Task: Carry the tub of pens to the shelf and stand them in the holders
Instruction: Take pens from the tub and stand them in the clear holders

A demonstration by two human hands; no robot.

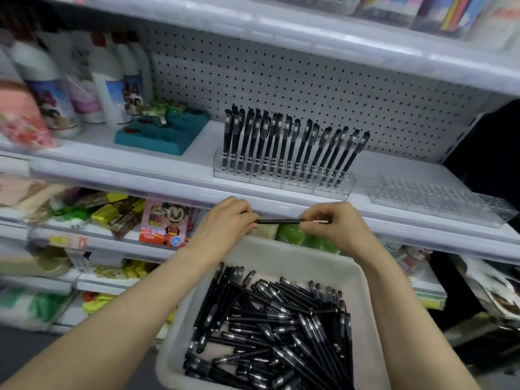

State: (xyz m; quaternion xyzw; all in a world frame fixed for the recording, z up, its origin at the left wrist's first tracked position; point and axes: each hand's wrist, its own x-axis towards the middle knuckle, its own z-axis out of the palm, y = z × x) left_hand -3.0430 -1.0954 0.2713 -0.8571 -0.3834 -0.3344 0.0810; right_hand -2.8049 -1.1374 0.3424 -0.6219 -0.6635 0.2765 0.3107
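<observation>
**One pen held level between both hands above the tub**

The left hand (225,220) and right hand (332,223) each pinch an end of one black pen (281,221), horizontal just in front of the shelf (140,175) edge. Below, near, the white tub (281,257) holds a loose heap of black pens (273,327). Farther back a clear holder (281,181) stands full of upright pens; to its right lies an empty clear holder (439,198).
</observation>
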